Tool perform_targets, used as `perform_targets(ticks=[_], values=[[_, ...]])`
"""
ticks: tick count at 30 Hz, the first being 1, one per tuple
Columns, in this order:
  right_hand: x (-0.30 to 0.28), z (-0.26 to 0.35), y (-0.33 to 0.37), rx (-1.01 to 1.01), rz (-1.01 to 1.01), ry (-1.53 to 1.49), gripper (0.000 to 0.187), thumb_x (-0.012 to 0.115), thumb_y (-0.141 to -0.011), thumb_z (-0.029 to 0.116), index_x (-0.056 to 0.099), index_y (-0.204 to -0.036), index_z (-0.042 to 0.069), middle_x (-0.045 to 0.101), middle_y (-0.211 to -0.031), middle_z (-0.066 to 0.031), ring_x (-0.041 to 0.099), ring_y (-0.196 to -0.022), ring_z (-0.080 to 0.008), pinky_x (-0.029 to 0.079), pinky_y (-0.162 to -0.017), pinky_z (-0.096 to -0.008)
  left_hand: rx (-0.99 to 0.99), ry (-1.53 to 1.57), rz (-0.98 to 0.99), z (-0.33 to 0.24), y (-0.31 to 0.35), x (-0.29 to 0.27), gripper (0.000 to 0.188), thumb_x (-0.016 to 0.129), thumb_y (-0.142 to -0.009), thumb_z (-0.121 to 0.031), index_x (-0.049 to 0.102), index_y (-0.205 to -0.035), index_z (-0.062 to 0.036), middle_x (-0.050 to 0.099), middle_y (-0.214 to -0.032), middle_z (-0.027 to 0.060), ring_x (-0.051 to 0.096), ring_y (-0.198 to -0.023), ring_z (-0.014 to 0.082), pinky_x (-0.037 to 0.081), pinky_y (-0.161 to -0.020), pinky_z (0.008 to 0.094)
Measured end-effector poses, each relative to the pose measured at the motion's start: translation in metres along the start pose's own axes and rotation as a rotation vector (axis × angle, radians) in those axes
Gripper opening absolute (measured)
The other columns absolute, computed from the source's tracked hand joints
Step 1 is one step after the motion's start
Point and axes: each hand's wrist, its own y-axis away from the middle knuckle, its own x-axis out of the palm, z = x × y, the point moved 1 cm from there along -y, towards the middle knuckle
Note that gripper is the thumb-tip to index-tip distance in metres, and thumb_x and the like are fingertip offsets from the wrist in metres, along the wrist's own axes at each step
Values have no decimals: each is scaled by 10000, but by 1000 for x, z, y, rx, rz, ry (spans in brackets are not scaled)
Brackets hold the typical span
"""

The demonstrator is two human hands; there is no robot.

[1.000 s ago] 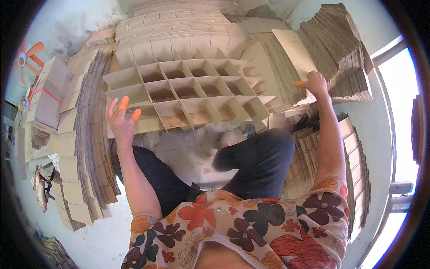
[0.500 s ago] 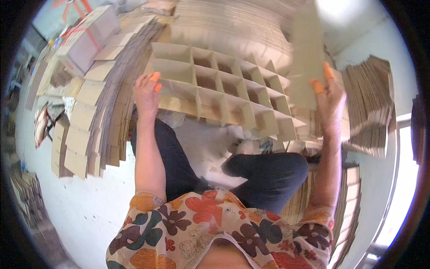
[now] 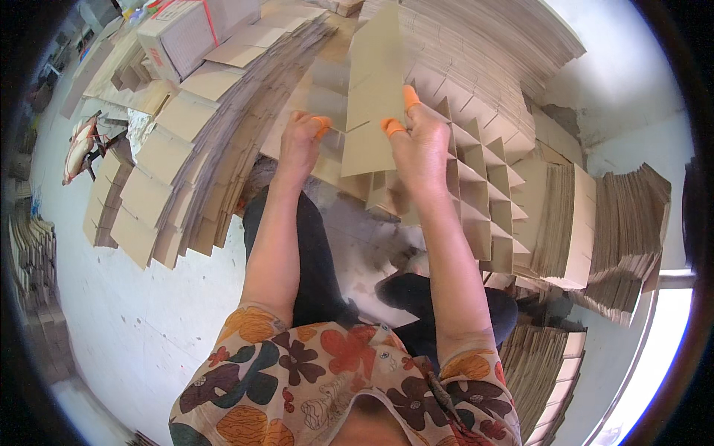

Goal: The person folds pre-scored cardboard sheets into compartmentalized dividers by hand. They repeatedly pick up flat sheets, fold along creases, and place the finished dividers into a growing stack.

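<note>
My right hand (image 3: 422,145), with orange finger covers on thumb and forefinger, grips the edge of a long slotted cardboard strip (image 3: 375,82). The strip stands upright in front of a cardboard divider grid (image 3: 470,189) of crossed pieces with open cells, hiding its middle. At the grid's left side my left hand (image 3: 300,145) is closed, its orange-covered fingertips pinching the grid's edge; the exact contact is partly hidden. The grid lies tilted above my knees.
Beyond the grid lies a wide pile of cardboard sheets (image 3: 476,52). Overlapping slotted strips (image 3: 160,152) form a stack on the left, near a box with a red strap (image 3: 182,37). More upright stacks (image 3: 554,219) and bundles (image 3: 621,223) stand at the right.
My right hand has brought the cardboard strip leftward from the right side to the front of the grid. My left hand has shifted slightly right in view, and the whole view has turned.
</note>
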Motion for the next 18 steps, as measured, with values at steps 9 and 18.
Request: perform_targets(ticks=[9,18], values=[[23,-10,-15,-112,122,99,136,545,-746,-40,510,-867,-89,530,-714,-312,553,-717,-477,462,-582,-436,44,-106,64,-20,-10,-9,259,601,-661,80,678,-868,-54,631,-766,88,564,-777,266,469,-685,351],[54,-16,-32,-145,269,223,176,554,-737,-23,537,-896,-95,595,-785,-302,602,-804,-444,498,-694,-464,31,-120,68,-20,-11,-7,198,642,-700,45,667,-878,-38,638,-803,105,568,-806,292,471,-704,370]])
